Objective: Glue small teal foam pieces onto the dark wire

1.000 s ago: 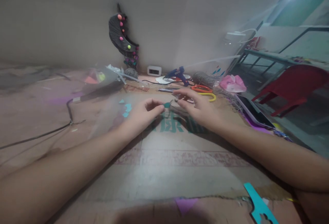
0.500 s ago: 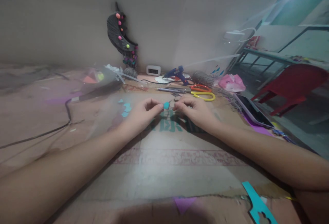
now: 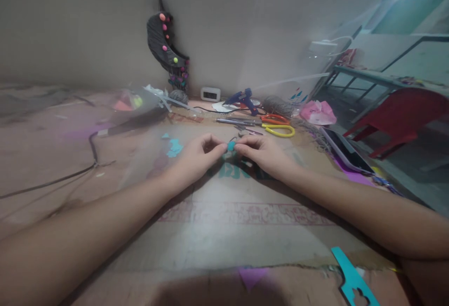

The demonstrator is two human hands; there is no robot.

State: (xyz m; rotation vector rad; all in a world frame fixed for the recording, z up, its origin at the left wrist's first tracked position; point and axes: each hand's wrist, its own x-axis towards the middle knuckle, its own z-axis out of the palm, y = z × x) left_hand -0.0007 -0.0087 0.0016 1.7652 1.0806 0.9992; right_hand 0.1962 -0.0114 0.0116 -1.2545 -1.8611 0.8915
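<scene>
My left hand [image 3: 198, 156] and my right hand [image 3: 263, 152] meet over the middle of a flattened cardboard sheet [image 3: 224, 231]. Both pinch a small teal piece [image 3: 231, 146] between thumb and fingertips, one hand on each side of it. A thin dark wire or stem seems to stick up from the piece. Both forearms rest low over the cardboard.
Orange and yellow scissors [image 3: 278, 126], a blue glue gun [image 3: 242, 98], a grey yarn ball [image 3: 277, 106], teal scraps [image 3: 173, 147] and a dark decorated crescent [image 3: 164, 46] lie beyond my hands. A tablet [image 3: 342, 149] is at right, a teal cut-out strip [image 3: 352, 280] near me, a cable [image 3: 93, 149] at left.
My right hand came back from near the scissors to the teal piece and now pinches it together with my left hand. The left hand barely moved.
</scene>
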